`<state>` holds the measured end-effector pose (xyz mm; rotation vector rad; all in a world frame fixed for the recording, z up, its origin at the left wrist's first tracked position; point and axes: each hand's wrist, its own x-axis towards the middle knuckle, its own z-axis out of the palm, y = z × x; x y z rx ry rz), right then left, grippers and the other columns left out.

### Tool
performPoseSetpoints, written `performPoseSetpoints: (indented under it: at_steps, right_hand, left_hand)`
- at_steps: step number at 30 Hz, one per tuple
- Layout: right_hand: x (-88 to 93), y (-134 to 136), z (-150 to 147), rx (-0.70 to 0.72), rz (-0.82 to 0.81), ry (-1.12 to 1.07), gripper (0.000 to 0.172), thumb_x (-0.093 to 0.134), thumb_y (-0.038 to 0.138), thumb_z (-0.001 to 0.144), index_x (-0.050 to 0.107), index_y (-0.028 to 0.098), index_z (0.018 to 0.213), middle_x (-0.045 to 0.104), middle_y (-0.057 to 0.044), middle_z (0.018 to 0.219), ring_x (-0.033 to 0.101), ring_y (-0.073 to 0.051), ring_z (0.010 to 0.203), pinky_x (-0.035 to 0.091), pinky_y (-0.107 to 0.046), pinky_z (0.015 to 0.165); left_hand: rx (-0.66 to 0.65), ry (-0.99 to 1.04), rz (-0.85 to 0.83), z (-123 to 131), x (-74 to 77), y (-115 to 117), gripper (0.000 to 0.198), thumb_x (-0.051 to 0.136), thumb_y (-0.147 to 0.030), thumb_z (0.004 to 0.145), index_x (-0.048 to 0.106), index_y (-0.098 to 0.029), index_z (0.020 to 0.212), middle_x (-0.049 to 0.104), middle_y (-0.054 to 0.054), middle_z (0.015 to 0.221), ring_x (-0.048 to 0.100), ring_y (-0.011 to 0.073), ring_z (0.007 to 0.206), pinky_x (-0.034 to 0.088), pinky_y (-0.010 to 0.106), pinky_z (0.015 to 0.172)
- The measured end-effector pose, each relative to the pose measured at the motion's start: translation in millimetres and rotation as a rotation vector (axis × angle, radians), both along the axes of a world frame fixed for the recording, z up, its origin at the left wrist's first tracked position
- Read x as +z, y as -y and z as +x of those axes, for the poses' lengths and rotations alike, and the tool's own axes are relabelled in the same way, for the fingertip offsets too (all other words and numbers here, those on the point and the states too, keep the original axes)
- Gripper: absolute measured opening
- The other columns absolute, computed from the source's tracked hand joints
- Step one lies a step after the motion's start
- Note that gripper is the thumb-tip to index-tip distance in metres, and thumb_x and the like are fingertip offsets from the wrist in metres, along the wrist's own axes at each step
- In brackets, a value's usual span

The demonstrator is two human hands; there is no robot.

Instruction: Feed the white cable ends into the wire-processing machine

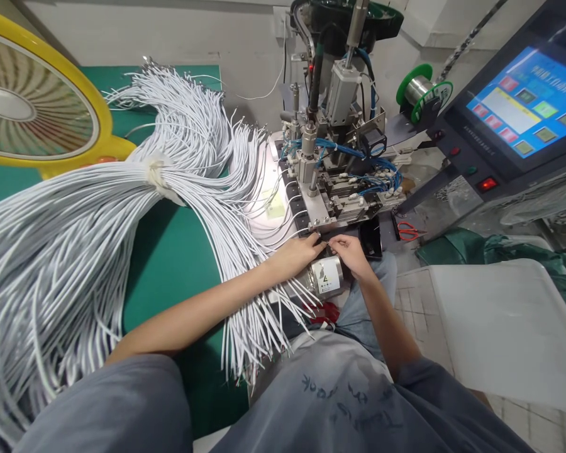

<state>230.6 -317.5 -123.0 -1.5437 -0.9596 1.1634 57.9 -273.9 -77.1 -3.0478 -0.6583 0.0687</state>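
Both my hands meet at the front edge of a soldering machine (318, 207), just above a metal cylinder with a white label (327, 275). My left hand (296, 257) lies over the wire ends, its fingers closed at the machine's edge; what they hold is too small to make out. Close beside it, my right hand (349, 253) is pinched, the tiny item between its fingertips unclear. A large bundle of white cables (193, 182), tied with a pale band (156, 177), spreads to the left and under my left forearm. Several white wires run into the machine's black blocks.
A yellow fan (104, 126) stands on the green mat (170, 251) at left. A solder spool (419, 91) and a lit control screen (523, 107) are at right. Red-handled scissors (408, 231) lie beside the machine, and a white plastic bin (500, 314) sits at lower right.
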Motion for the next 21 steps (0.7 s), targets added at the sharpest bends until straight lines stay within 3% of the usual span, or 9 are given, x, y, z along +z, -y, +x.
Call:
performPoseSetpoints:
  at_steps: [10,15,19,21]
  right_hand:
    - [0.0,-1.1,-0.4,-0.029,0.014,-0.03,0.027,0.065,0.041,0.06,0.063,0.016,0.07,0.06,-0.001,0.061,0.053,-0.013,0.056,0.039,-0.025,0.05]
    - [2.6,-4.1,-0.7,0.059,-0.011,0.005,0.025,0.06,0.042,0.06,0.055,0.018,0.063,0.053,0.002,0.055,0.05,-0.012,0.053,0.038,-0.024,0.05]
    - [2.9,-3.4,-3.1,0.139,-0.023,0.026,0.024,0.053,0.042,0.065,0.048,0.02,0.059,0.045,0.005,0.051,0.04,-0.009,0.046,0.032,-0.022,0.045]
    - [0.7,-4.8,-3.0,0.15,-0.008,0.053,0.024,0.051,0.04,0.067,0.045,0.02,0.056,0.042,0.006,0.048,0.036,-0.008,0.045,0.03,-0.022,0.045]
  left_hand:
    - [-0.018,-0.013,0.006,0.6,-1.7,0.2,0.043,0.04,-0.003,0.084,0.046,-0.01,0.126,0.055,0.013,0.106,0.064,0.0193,0.082,0.049,0.027,0.061]
    - [-0.009,-0.001,0.017,0.5,5.0,2.0,0.045,0.042,-0.003,0.083,0.047,-0.011,0.127,0.055,0.013,0.103,0.064,0.0183,0.076,0.047,0.026,0.058]
    - [0.014,-0.043,-0.005,-0.8,17.1,3.2,0.025,0.045,-0.004,0.083,0.064,-0.01,0.096,0.06,0.01,0.086,0.063,0.0201,0.072,0.045,0.029,0.058]
    - [0.047,-0.062,-0.017,-1.8,23.1,3.4,0.019,0.047,-0.003,0.081,0.066,-0.01,0.079,0.06,0.01,0.077,0.062,0.0225,0.074,0.043,0.029,0.058]
